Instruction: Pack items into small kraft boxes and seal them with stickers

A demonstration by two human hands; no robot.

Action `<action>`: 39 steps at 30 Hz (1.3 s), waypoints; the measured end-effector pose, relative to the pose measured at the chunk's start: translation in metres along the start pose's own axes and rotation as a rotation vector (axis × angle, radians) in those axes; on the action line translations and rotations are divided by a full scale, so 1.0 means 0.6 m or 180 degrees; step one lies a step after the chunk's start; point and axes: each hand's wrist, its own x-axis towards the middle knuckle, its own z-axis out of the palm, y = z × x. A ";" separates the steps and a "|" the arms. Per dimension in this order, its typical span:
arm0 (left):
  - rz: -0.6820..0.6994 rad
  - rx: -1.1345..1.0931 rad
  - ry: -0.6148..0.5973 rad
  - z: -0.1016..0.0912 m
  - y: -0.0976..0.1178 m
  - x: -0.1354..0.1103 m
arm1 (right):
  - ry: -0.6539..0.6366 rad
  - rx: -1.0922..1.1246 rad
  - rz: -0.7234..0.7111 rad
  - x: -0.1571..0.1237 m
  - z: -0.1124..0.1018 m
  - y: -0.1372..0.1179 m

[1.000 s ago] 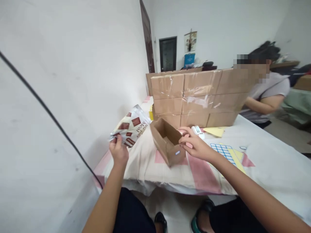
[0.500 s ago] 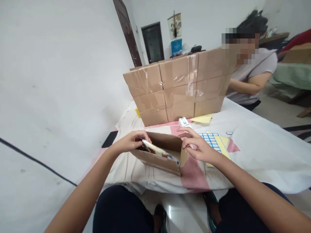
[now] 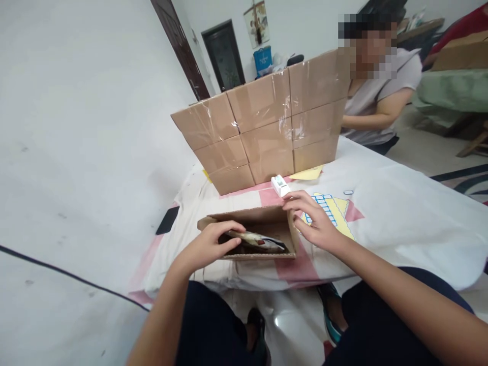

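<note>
An open cardboard box (image 3: 263, 258) lies near the table's front edge, its opening toward me. Inside it, a flat, pale packet (image 3: 267, 242) with red and dark markings leans lengthwise. My left hand (image 3: 217, 245) reaches over the box's left end, with thumb and fingers around the packet's left end; the fingertips are partly hidden. At the box's right end, my right hand (image 3: 310, 221) holds the wall at the far corner, its upper fingers stretched out along the edge. Just beyond those fingers stands a small white device (image 3: 280, 186).
A tall panel of taped cardboard boxes (image 3: 267, 127) stands across the table. Behind its right end sits another person (image 3: 389, 107). A black phone-like slab (image 3: 167, 220) lies at left by the wall. Yellow paper (image 3: 307, 173) lies under the panel's edge, and a patterned cloth covers the table (image 3: 400, 203).
The packet has gone lower into the box, its left end no longer sticking up. The box has turned to lie squarer to me. My view has shifted slightly right and down.
</note>
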 end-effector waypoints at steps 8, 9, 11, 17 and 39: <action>0.1022 0.0036 0.1977 0.043 -0.034 -0.027 | -0.0158 0.0012 0.1165 -0.015 0.043 0.002; 0.0995 0.0277 0.2370 0.040 -0.045 -0.034 | -0.0166 0.0028 0.1289 -0.010 0.046 0.004; 0.0547 0.0519 0.2767 0.033 -0.071 -0.044 | -0.0123 0.0078 0.1442 0.005 0.050 0.006; 0.0323 -0.0863 0.1352 0.053 -0.135 -0.049 | 0.0268 0.0023 0.1601 0.047 0.067 0.031; 0.0437 0.2026 0.1585 0.107 -0.044 -0.007 | -0.0948 -0.0534 0.0034 0.020 -0.004 0.005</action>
